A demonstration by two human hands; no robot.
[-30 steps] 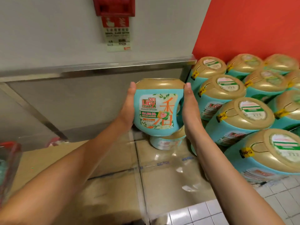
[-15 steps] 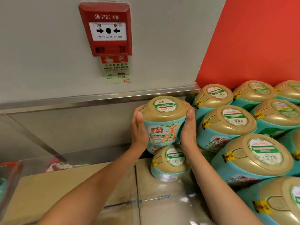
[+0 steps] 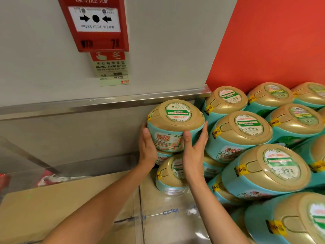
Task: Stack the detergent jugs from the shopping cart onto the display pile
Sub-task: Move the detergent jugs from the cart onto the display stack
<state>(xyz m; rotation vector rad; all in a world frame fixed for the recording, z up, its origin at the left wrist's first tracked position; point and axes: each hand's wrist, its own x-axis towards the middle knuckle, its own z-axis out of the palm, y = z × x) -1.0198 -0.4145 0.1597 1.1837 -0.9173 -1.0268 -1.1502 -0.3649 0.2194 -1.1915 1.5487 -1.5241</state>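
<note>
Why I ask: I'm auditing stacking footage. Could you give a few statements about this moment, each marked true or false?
1. The left hand and right hand hold one jug. True.
2. That jug's gold end faces the floor. False: it faces up, toward the camera.
3. A fire alarm is mounted above the jug. True.
4. The wall behind the pile is blue. False: it is red.

You wear the only camera on your head: wide-angle, it looks forward and down at close range along both arms to the left hand [image 3: 147,148] and right hand [image 3: 193,152], at mid-frame on a detergent jug [image 3: 175,120]. It faces the corner where the grey wall [image 3: 44,67] meets the red wall [image 3: 272,41]; the display pile [image 3: 263,166] fills the right.
</note>
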